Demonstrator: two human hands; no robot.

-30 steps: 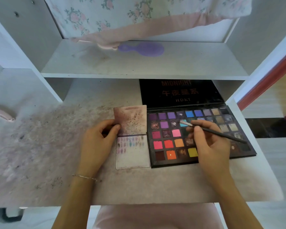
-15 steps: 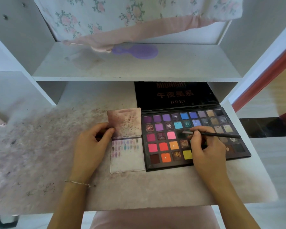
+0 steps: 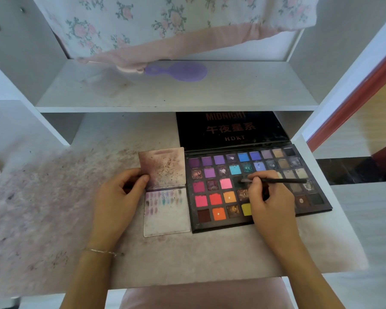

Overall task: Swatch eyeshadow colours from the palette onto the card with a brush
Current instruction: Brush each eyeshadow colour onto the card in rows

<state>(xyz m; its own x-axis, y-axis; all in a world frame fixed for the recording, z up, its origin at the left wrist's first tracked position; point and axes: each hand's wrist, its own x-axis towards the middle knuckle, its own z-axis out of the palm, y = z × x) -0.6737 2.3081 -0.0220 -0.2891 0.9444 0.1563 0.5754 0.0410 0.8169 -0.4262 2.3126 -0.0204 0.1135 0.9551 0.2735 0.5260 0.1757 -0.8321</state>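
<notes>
The right hand [image 3: 270, 204] grips a brush [image 3: 279, 180], tip in a dark palette [image 3: 254, 188] pan; the left hand [image 3: 118, 197] pinches the card [image 3: 165, 192] beside it.

Thin, perhaps silver bracelet [image 3: 100, 251], sleeveless arms

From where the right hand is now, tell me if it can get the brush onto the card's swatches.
Probably yes. The right hand holds the brush over the palette, and the card lies right beside it. The left hand grips only the card's left edge, leaving the swatches uncovered.
</notes>
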